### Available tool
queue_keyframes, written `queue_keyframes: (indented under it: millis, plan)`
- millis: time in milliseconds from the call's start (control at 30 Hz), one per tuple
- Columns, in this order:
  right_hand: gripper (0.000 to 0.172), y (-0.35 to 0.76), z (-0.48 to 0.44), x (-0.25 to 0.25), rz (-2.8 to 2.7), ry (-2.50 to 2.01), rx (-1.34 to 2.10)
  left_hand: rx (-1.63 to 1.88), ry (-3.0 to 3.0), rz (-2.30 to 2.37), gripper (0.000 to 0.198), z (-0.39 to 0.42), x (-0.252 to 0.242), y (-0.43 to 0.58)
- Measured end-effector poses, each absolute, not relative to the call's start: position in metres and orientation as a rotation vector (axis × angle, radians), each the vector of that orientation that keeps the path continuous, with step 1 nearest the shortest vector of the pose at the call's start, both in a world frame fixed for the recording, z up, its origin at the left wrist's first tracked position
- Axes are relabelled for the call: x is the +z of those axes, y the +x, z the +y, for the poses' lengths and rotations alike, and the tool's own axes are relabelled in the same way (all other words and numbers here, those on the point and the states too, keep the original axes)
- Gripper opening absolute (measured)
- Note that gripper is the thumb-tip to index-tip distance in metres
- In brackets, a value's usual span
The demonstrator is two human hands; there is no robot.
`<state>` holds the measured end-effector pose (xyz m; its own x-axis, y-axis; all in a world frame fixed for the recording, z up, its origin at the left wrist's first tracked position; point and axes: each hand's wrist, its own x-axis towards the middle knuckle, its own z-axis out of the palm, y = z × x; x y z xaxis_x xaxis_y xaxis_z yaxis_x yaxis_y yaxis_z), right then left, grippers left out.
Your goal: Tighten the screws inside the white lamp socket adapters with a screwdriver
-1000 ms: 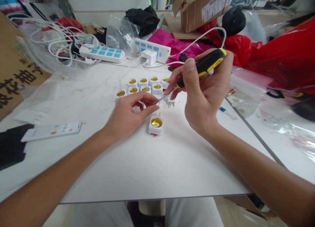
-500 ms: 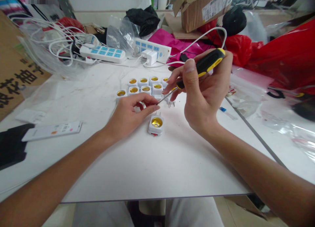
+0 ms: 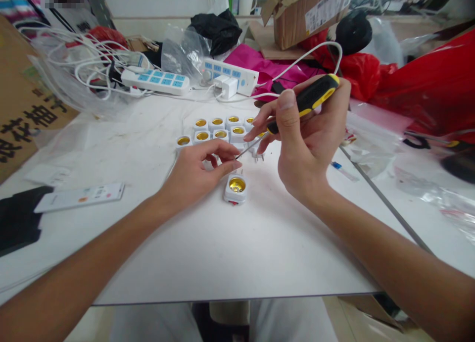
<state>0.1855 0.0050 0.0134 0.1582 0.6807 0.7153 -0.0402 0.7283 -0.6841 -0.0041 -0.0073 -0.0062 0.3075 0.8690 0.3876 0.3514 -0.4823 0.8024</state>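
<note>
In my right hand (image 3: pixel 311 129) is a black and yellow screwdriver (image 3: pixel 315 95), its shaft slanting down to the left. The fingers of my left hand (image 3: pixel 200 166) are pinched together at the screwdriver's tip; whatever small thing they hold there is too small to make out. Just below the fingertips a white plug-in lamp socket (image 3: pixel 235 188) lies on the table, with a gold threaded inside, a red switch at its near side and its prongs pointing away. Behind my left hand stand several more lamp sockets (image 3: pixel 220 135) in rows, some partly hidden by my fingers.
White power strips (image 3: pixel 156 80) with tangled cables (image 3: pixel 96 60) lie at the back. A white phone-like slab (image 3: pixel 79 197) rests at left, near a cardboard box (image 3: pixel 22 99). Red plastic (image 3: pixel 426 79) and clear bags (image 3: pixel 438 193) lie at right. The table's front edge (image 3: pixel 237 300) is close to my lap.
</note>
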Motion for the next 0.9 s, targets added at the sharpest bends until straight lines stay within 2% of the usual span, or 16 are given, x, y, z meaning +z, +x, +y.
queue_keyframes:
  millis: [433, 900]
  plan:
    - [0.035, 0.1838, 0.0038, 0.0153, -1.329, -0.596, 0.523, 1.136, 1.972, 1.049, 0.016, -0.0073, -0.0050, -0.0032]
    - [0.036, 0.1830, 0.0021, 0.0190, -1.302, -0.534, 0.586, 1.106, 2.009, 1.061, 0.016, -0.0080, -0.0049, -0.0032]
